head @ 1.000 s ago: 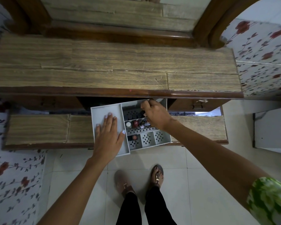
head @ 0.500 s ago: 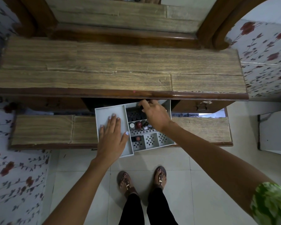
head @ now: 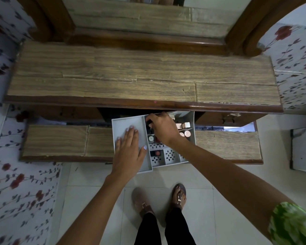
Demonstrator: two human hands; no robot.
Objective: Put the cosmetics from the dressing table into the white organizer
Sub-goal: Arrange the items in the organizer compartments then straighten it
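Note:
The white organizer (head: pixel 124 123) sits on the lower wooden shelf, partly under the dressing table top, with its front corner past the shelf edge. My left hand (head: pixel 129 152) lies flat in its wide left compartment, fingers straight. My right hand (head: pixel 163 128) reaches into the back middle compartment with its fingers curled down round a dark cosmetic tube (head: pixel 149 125). Rose-gold boxes (head: pixel 183 125), a pink-capped jar (head: pixel 187 133), a white-capped jar (head: pixel 151 138) and a lipstick (head: pixel 156 153) stand in other compartments.
The dressing table top (head: pixel 143 80) is bare wood, with a mirror frame (head: pixel 148 38) behind it. The lower shelf (head: pixel 226 145) extends to both sides of the organizer. A drawer handle (head: pixel 228 119) is at the right. My sandalled feet (head: pixel 159 200) stand on the tiled floor.
My right hand's fingers have dipped lower and leftward into the back middle compartment, uncovering the boxes to its right. My left hand has stayed flat on the organizer.

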